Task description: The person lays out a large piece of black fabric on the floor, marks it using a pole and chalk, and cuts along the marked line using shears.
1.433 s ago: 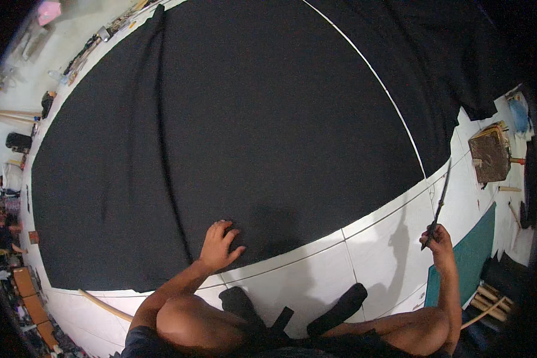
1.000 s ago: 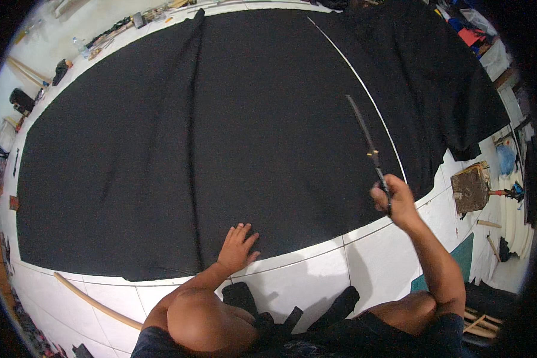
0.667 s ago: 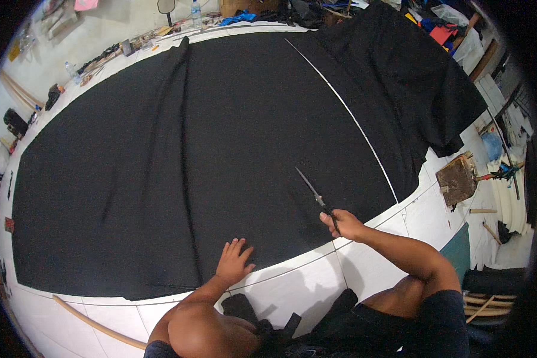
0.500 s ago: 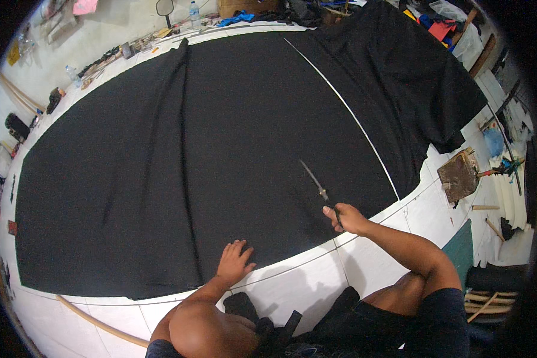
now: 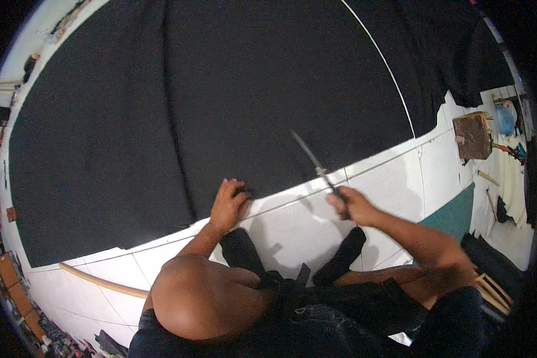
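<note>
A large black cloth point(image 5: 268, 83) lies spread over white floor tiles. My left hand point(image 5: 229, 204) rests on its near edge, fingers a little bent over the fabric and apart. My right hand point(image 5: 353, 207) grips the dark handles of a pair of scissors point(image 5: 307, 150). Their long blades are together and point up and left, over the cloth. The hand itself is just off the cloth, above the tiles. Toward the right, a thin white line point(image 5: 383, 62) curves across the black fabric to its near edge.
A brown square block point(image 5: 473, 136) stands on the right, near a green mat point(image 5: 450, 224). At lower left a curved wooden strip point(image 5: 101, 280) lies on the tiles. My feet in dark socks point(image 5: 343, 253) are close to the cloth's edge. Mixed items line the left side.
My view has tilted down, so the far wall has left the picture. My right hand has drawn back off the cloth with the scissors. My left hand's fingers are more bent.
</note>
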